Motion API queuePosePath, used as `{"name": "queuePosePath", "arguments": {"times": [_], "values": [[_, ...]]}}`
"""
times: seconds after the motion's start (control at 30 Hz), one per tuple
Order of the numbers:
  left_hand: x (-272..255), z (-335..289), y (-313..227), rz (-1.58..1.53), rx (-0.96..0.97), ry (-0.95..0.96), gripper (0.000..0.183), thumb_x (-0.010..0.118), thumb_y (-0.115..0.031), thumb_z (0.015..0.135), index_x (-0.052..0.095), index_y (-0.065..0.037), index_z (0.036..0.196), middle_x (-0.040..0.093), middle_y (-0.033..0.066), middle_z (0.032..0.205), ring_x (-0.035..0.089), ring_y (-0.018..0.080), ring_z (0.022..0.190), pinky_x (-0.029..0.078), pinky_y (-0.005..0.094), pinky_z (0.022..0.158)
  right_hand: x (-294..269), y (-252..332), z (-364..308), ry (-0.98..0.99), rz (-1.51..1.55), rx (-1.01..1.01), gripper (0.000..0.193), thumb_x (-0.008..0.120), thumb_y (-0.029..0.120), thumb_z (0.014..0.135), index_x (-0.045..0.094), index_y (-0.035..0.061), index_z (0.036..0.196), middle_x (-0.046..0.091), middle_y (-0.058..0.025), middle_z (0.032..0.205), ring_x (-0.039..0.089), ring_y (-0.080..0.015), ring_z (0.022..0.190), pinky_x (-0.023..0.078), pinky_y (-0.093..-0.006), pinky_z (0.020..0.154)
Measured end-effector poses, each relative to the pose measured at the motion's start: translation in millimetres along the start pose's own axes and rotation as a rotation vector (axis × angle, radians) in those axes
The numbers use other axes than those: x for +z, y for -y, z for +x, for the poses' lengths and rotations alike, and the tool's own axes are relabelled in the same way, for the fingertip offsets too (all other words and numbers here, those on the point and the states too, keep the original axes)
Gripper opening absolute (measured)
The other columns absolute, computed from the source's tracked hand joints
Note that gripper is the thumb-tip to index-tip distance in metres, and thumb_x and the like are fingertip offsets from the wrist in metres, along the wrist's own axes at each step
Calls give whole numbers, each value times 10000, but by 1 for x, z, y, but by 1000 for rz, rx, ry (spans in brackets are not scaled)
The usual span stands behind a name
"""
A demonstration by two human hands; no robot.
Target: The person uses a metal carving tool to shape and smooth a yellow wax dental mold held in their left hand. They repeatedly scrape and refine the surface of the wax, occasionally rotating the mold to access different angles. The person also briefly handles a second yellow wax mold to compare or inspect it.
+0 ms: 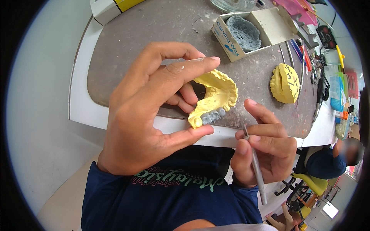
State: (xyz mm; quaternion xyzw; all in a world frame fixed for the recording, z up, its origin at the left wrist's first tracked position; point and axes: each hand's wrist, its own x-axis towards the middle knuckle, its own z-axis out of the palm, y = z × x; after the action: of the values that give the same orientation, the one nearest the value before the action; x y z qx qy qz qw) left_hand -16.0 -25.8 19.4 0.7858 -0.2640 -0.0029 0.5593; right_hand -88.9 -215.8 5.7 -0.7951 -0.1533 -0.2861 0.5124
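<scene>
My left hand (150,104) grips a yellow plaster dental model (219,92), a horseshoe-shaped arch of teeth, between the thumb below and the fingers above. Grey wax teeth (212,116) sit on the near side of that arch, close to my thumb tip. To the right, my right hand (266,144) pinches a slim metal carving tool (258,171) like a pen. Its blade end points up and away from me, and its handle slants down past my palm. The blade is a short way right of the wax, apart from it.
An opened cardboard box (231,44) with grey wax inside stands at the back. A second yellow dental model (285,83) lies to the right, near several thin tools (302,69). A white and yellow box (106,9) is at the far left. Another person (327,165) sits at right.
</scene>
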Motion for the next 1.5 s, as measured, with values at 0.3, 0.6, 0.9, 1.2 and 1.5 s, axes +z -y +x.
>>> {"name": "queuePosePath", "arguments": {"times": [0.3,0.6,0.9,1.2,1.5], "values": [[-11,-4,-6,446,360,-69,476,866,-231,662,734,-131,1109,584,150,1315,578,310,1154,485,446,994,-17,20,14,233,-72,-10,312,834,-23,645,675,9,911,675,-121,758,682,-209,636,545,-289,533],[-36,-29,-6,553,421,-19,172,770,-301,760,681,-155,784,669,79,1114,624,311,1099,435,595,1039,-22,11,7,223,371,-132,299,838,-13,633,676,11,882,656,-89,731,675,-181,633,553,-259,514],[-25,8,8,386,386,76,716,821,-378,709,607,-73,1320,545,196,1408,534,358,1282,448,422,1044,-27,9,-3,94,185,-28,362,755,-110,671,615,-49,1000,646,-184,875,698,-274,769,592,-312,658],[-28,13,4,149,190,172,692,811,-184,634,630,-21,1281,625,140,1243,632,270,1108,524,338,925,0,16,9,45,68,-65,315,789,-56,692,609,45,930,680,-98,796,718,-357,871,588,-450,837],[-19,3,-4,-208,-26,104,713,788,-203,623,621,17,1280,616,107,1164,633,180,1028,525,288,895,13,15,17,15,84,-162,322,822,-16,705,592,52,920,672,-91,772,715,-410,950,589,-408,776]]}}
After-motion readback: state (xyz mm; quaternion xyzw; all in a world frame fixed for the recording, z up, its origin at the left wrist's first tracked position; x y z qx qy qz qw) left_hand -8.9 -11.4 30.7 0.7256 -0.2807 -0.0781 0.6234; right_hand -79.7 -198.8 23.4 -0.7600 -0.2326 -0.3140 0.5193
